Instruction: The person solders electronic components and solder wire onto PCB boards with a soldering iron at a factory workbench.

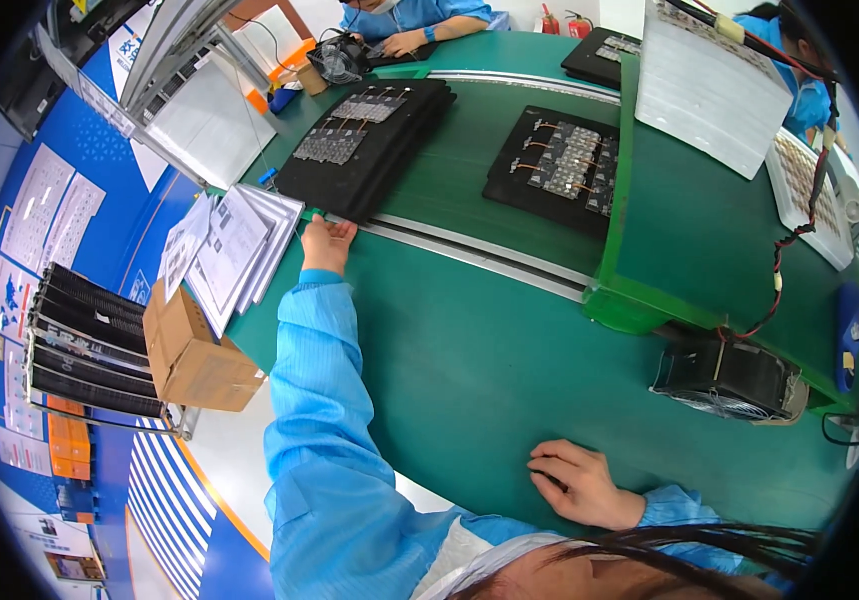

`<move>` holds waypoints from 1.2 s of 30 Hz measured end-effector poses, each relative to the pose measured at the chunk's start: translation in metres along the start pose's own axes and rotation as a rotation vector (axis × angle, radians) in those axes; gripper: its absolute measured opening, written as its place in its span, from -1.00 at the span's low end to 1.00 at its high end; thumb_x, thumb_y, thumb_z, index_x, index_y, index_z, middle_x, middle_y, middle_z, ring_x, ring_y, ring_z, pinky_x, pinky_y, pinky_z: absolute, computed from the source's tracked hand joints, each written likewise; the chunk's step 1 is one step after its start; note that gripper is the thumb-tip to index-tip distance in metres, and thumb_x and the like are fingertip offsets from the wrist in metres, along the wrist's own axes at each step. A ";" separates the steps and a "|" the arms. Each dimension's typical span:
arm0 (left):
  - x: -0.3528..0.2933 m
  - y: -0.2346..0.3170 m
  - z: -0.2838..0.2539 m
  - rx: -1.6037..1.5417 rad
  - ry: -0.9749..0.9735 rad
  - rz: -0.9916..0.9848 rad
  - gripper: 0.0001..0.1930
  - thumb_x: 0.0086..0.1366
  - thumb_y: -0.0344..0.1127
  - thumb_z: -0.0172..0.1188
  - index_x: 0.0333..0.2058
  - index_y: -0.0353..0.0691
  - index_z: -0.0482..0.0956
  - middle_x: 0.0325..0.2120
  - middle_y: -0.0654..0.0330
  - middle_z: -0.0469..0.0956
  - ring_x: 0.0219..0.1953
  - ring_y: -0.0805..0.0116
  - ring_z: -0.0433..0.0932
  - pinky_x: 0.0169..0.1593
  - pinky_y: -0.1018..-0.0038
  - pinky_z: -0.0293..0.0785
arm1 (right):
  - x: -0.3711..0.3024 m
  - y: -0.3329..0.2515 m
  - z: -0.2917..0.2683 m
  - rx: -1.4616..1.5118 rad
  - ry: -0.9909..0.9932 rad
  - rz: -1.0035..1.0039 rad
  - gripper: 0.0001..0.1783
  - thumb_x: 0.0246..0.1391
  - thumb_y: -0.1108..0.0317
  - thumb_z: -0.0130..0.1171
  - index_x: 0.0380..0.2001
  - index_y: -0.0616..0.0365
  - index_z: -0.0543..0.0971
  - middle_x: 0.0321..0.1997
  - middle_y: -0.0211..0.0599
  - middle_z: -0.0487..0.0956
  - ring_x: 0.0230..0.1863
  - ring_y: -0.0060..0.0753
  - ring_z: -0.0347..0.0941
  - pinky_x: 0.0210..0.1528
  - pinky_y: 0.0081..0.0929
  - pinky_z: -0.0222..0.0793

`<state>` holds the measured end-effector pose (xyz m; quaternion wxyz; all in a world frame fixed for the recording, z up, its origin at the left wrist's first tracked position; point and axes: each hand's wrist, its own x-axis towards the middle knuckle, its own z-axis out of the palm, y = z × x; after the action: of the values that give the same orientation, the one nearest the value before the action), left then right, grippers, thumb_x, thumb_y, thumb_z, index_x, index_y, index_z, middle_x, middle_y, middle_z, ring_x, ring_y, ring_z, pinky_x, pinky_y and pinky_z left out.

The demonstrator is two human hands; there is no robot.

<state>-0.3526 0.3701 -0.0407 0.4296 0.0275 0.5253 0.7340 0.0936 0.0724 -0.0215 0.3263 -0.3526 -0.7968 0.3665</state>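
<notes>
My left hand point(327, 245) reaches out to the near corner of a stack of black foam boards point(369, 160), beside a metal rail. Its fingers are bent in at that corner, next to a small green piece; what lies between them is hidden. Grey circuit boards point(331, 146) with short wires lie on the top foam board. My right hand point(585, 486) rests on the green tabletop point(469, 390) near me, fingers loosely bent, thumb apart, holding nothing.
Another black foam board point(524, 160) with wired circuit boards lies between the rails. Papers point(234, 250) and a cardboard box point(199, 350) are at left. A black fan point(729, 380) stands at right under a green ledge point(617, 300). A co-worker's hand point(404, 42) is across the table.
</notes>
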 end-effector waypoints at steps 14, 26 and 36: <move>0.010 0.013 0.053 0.155 -0.125 0.025 -0.55 0.09 0.06 0.36 -0.25 -0.19 0.51 -0.44 0.13 0.49 -0.37 0.22 0.47 -0.18 0.14 0.44 | 0.003 0.003 -0.002 0.004 -0.002 0.000 -0.84 -0.12 0.49 0.27 -0.37 0.20 0.60 -0.17 -0.26 0.55 -0.37 -0.30 0.55 -0.40 -0.44 0.51; -0.047 -0.037 0.092 -0.257 -0.282 -0.133 -0.75 0.13 -0.53 0.22 -0.18 -0.34 0.49 -0.18 0.04 0.57 -0.12 0.05 0.57 -0.01 0.13 0.54 | 0.004 0.003 0.000 -0.005 0.009 -0.007 -0.85 -0.12 0.50 0.27 -0.38 0.21 0.60 -0.18 -0.26 0.55 -0.37 -0.29 0.55 -0.39 -0.44 0.52; -0.112 -0.067 0.007 0.322 -0.503 0.332 -0.63 0.18 -0.57 0.17 -0.03 -0.16 0.39 -0.04 0.12 0.48 0.02 0.15 0.47 0.07 0.17 0.47 | 0.002 0.000 -0.001 0.010 0.022 -0.004 -0.87 -0.08 0.49 0.24 -0.37 0.22 0.60 -0.19 -0.23 0.55 -0.34 -0.23 0.56 -0.33 -0.40 0.52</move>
<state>-0.2385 0.3066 -0.0444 0.4104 0.3602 0.5003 0.6720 0.0935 0.0743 -0.0198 0.3377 -0.3533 -0.7920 0.3658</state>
